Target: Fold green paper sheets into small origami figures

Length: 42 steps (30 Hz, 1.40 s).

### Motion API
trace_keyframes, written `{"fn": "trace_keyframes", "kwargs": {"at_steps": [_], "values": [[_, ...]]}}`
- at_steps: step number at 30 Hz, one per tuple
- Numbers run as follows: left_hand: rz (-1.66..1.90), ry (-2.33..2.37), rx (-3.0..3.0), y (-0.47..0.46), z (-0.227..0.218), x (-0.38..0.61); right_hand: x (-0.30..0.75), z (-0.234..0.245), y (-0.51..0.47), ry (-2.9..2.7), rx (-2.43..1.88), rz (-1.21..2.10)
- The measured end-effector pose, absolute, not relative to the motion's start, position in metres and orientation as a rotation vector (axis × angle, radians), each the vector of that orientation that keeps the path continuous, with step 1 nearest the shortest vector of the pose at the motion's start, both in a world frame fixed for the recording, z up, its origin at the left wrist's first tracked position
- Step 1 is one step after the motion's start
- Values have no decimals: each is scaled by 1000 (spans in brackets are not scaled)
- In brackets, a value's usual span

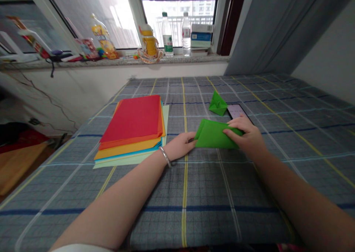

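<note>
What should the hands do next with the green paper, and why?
Maybe press the folded green paper flatter with the right hand: overlapping layers show at its left end, which the left hand holds, and the right thumb lies on top.

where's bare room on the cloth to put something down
Free: near cloth between the forearms; the patch beyond the left hand, between the paper stack and small folded green piece; and right of the phone. Crowded: around the right hand, where the green paper, phone and that piece sit close.
</note>
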<state>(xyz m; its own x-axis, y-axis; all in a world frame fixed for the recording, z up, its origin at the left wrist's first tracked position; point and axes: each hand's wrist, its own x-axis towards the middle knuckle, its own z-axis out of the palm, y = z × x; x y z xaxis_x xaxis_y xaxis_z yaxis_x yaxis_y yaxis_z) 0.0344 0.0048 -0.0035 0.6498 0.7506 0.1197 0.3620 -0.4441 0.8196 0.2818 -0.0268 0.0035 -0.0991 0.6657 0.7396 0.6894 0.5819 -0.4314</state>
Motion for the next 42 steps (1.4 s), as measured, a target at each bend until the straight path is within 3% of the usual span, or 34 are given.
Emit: {"fn": "trace_keyframes", "kwargs": {"at_steps": [7,31,36,42], "values": [[1006,906,2001,-11,11,40,272,5,-31,-1843,-1156,-178],[1117,1089,2062,-26,14,47,245,7,-41,-1759,-1281,-110],[1192,1157,1981,-22,11,45,248,6,-40,-1680,-1282,42],[1312,1249,1853,-17,8,45,257,-4,-29,-1417,-1224,457]]}}
